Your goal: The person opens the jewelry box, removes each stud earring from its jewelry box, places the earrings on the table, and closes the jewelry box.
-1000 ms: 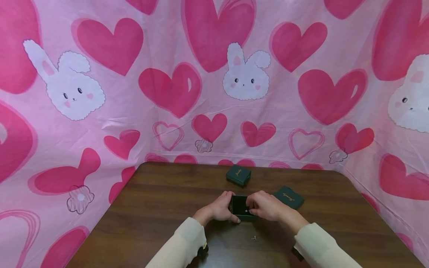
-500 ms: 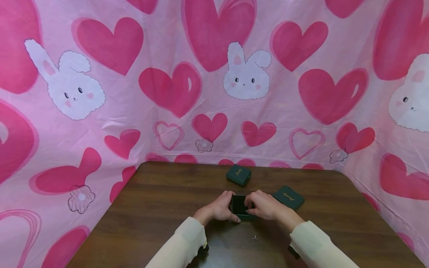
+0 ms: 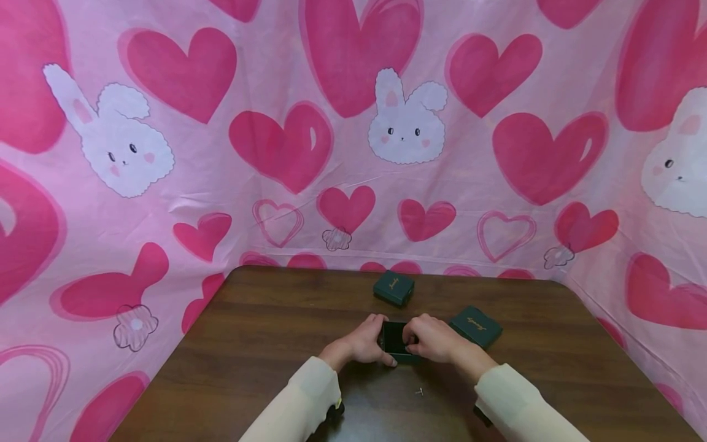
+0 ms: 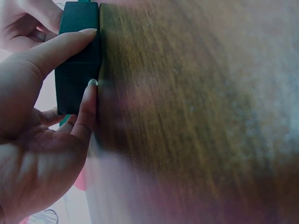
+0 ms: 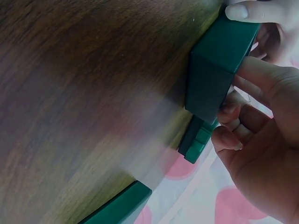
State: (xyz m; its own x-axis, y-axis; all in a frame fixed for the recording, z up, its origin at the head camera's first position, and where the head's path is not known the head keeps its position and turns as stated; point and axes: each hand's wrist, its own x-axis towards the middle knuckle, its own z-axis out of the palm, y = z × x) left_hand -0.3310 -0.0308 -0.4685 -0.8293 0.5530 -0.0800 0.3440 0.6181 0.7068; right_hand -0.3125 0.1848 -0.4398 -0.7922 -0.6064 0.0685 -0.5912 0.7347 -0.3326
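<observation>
In the head view my left hand (image 3: 363, 341) grips the left side of a small open dark green jewelry box (image 3: 402, 359) with a black lining. In the left wrist view its thumb lies along the box's near side (image 4: 77, 51) and its other fingers reach round the end. My right hand (image 3: 436, 339) is at the right part of the box, thumb and fingertips curled together low over the lining, pinching a tiny silver stud earring that its fingers mostly hide. A second stud earring (image 3: 419, 391) lies on the table in front of the box.
A closed green box (image 3: 393, 288) with gold lettering stands at the back of the brown wooden table (image 3: 287, 307). Another flat green lid with gold lettering (image 3: 477, 325) lies right of the hands. A pink heart-and-rabbit cloth (image 3: 353, 172) hangs around the table.
My right hand has shifted slightly left over the box, and its fingertips now cover the star-shaped stud that showed a second ago. The left hand and the box stay put.
</observation>
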